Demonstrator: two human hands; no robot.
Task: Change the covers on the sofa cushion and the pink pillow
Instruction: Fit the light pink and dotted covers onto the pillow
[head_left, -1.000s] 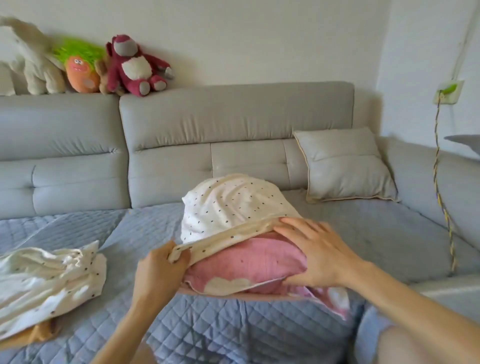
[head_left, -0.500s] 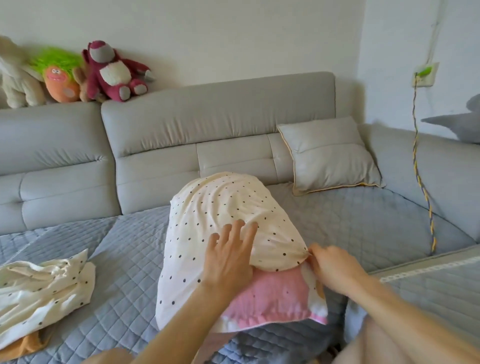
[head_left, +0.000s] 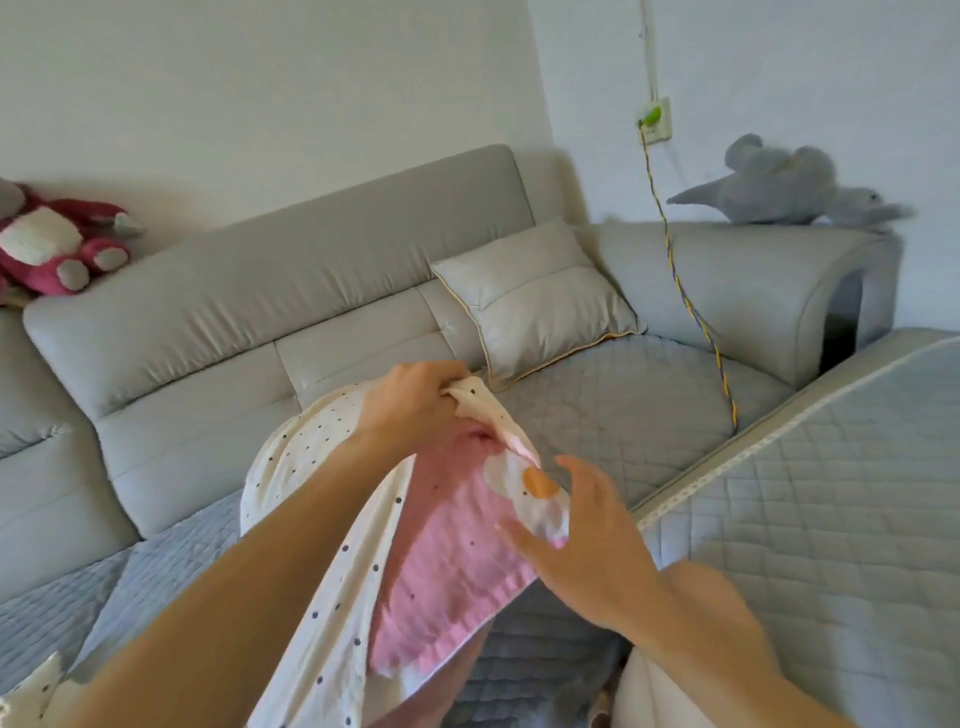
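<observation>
The pink pillow (head_left: 452, 561) is standing tilted on the quilted sofa seat (head_left: 623, 415), near its front edge, leaning toward the backrest. A cream cover with dark dots (head_left: 311, 519) is wrapping its left side and top, its open edge hanging loose down the front. The pillow's pink ribbed fabric is showing, with a white patch and an orange spot near its right edge.

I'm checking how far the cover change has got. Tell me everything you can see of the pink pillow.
The pink pillow looks soft, of ribbed or waffled pink fabric, with a white patch holding an orange spot near its upper right. It is tilted up over the quilted sofa seat, half wrapped by a cream dotted cover along its left and top. The left hand grips the cover's edge at the pillow's top; the right hand, fingers spread, is at its right edge.
</observation>
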